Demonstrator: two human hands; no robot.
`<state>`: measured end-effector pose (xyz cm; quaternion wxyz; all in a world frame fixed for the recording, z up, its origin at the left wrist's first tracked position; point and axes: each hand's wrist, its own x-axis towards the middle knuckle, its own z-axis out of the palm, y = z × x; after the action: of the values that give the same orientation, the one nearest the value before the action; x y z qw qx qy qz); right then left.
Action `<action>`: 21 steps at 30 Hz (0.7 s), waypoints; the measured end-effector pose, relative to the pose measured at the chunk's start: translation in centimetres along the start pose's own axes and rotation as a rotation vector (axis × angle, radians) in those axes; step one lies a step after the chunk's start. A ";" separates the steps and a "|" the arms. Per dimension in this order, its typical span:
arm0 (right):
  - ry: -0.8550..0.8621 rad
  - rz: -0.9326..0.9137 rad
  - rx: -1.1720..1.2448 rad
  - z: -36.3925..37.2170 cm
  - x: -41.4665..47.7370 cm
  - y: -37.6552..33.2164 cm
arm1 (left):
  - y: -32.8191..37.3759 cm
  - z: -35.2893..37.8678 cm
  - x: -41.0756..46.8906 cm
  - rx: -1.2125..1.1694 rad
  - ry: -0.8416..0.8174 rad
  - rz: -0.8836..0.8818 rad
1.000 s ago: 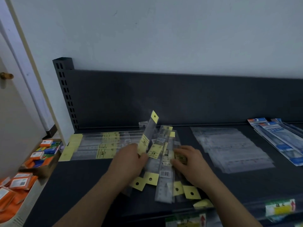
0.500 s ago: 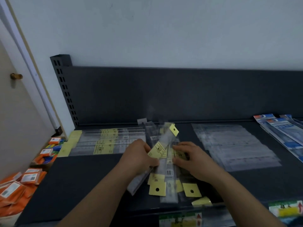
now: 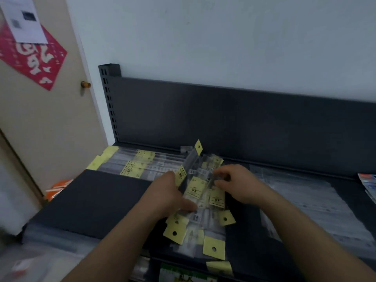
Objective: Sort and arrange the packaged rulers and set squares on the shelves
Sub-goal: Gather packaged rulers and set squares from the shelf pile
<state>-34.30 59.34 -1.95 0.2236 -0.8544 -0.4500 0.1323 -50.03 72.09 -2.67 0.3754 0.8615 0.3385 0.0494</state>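
A loose pile of clear ruler packs with yellow header tags (image 3: 203, 204) lies in the middle of the dark shelf (image 3: 97, 200). My left hand (image 3: 168, 196) grips several of these packs from the left; one held pack (image 3: 192, 159) tilts up toward the back panel. My right hand (image 3: 240, 184) sits on the pile's right side, its fingers pinching a pack. A tidy row of the same yellow-tagged rulers (image 3: 138, 165) lies lengthwise at the back left.
Flat clear packs (image 3: 301, 200) cover the shelf to the right. Blue and red packs (image 3: 369, 184) show at the far right edge. A door with a knob (image 3: 85, 84) stands left. Orange boxes (image 3: 59, 187) lie below the shelf's left end.
The head camera has swung left and up, showing the door. My left hand has raised one pack more upright. Both hands stay on the pile.
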 end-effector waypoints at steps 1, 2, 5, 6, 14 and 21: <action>0.016 -0.001 0.021 -0.1 0.3 0.3 | 0.0 -0.2 0.0 -0.021 0.001 -0.010; 0.041 -0.004 0.046 -0.2 0.6 0.5 | 0.0 -0.4 0.0 -0.045 0.005 -0.012; 0.119 -0.070 0.131 -0.2 1.1 1.5 | -0.1 -0.9 -0.3 -0.072 0.058 0.020; 0.115 -0.099 0.154 -0.2 1.2 1.8 | -0.2 -1.1 -0.4 -0.041 0.077 0.045; 0.002 -0.224 0.060 -1.0 1.0 2.5 | 0.5 -3.3 -1.3 -0.080 0.018 0.148; 0.137 -0.032 0.515 -3.3 -0.9 1.4 | 0.4 -2.9 -2.3 -0.861 0.319 0.044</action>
<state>-32.42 57.04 0.23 0.4658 -0.7690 -0.3988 0.1806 -52.57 72.31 0.04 0.6413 0.6157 0.3221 0.3254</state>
